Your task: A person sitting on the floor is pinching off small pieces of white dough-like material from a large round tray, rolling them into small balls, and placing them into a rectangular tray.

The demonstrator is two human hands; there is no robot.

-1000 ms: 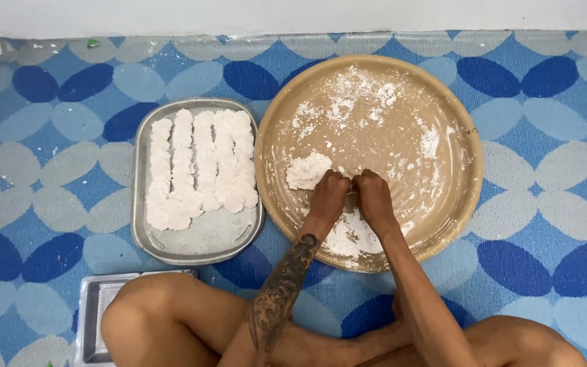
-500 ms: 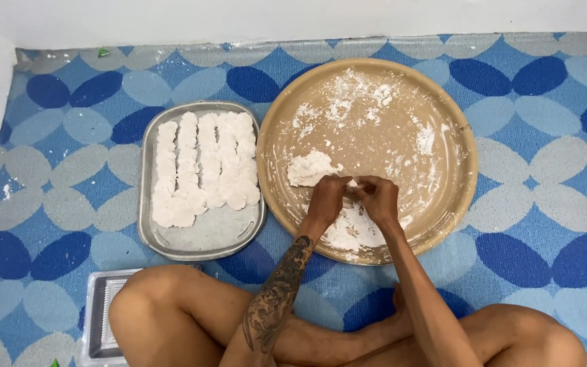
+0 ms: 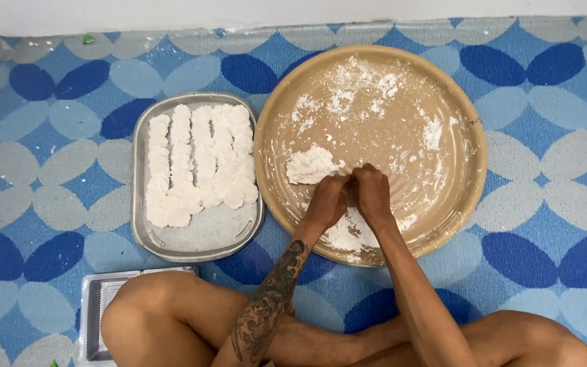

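Observation:
My left hand (image 3: 327,200) and my right hand (image 3: 373,194) are pressed together over the near part of a big round tan tray (image 3: 443,88) dusted with white flour. Their fingers are curled and touch each other; a small piece of white dough seems pinched between them, mostly hidden. A lump of white dough (image 3: 310,165) lies on the tray just left of my left hand. More flour or dough (image 3: 348,234) sits under my wrists. To the left, a rectangular metal tray (image 3: 202,234) holds several rows of flat white dough pieces (image 3: 198,160).
Everything rests on a blue patterned floor mat (image 3: 545,224). My bare crossed legs (image 3: 171,312) fill the bottom edge. A clear plastic container (image 3: 100,302) lies by my left knee. A white wall (image 3: 239,13) runs along the far edge.
Both hands have drawn slightly closer together over the same spot on the round tray. The view has shifted a little; the trays have not moved.

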